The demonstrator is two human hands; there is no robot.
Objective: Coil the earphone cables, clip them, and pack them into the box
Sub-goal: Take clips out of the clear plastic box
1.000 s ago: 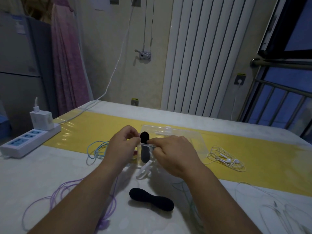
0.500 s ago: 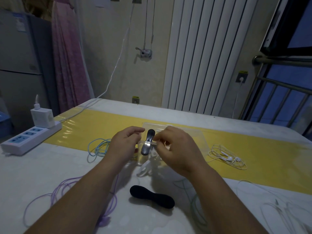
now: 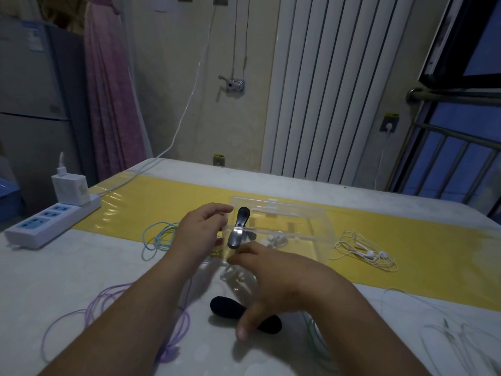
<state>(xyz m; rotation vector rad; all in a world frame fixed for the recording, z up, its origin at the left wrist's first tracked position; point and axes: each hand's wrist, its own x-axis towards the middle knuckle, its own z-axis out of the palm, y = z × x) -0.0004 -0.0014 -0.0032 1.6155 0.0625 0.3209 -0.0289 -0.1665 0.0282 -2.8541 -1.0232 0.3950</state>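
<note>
In the head view, a clear plastic box point(image 3: 306, 221) sits on the yellow strip point(image 3: 176, 196) of the white table point(image 3: 67, 280). At the box's 9 o'clock end a black hourglass-shaped clip point(image 3: 240, 226) stands upright against the wall. White earphone parts point(image 3: 275, 240) lie just inside, but whether the clip grips them cannot be told.

The left hand point(image 3: 200, 232) hovers at 9 o'clock of the box, fingers loosely parted, holding nothing. The right hand point(image 3: 279, 278) is spread at 6 o'clock, apparently empty, its thumb over a second black clip point(image 3: 227, 308) lying on the table. A loose white earphone coil point(image 3: 366, 251) waits at 3 o'clock of the box.

The cables look light, limp and springy, so they will likely tangle or uncoil. They are best pinched across the gathered loops, not by the small earbuds.
</note>
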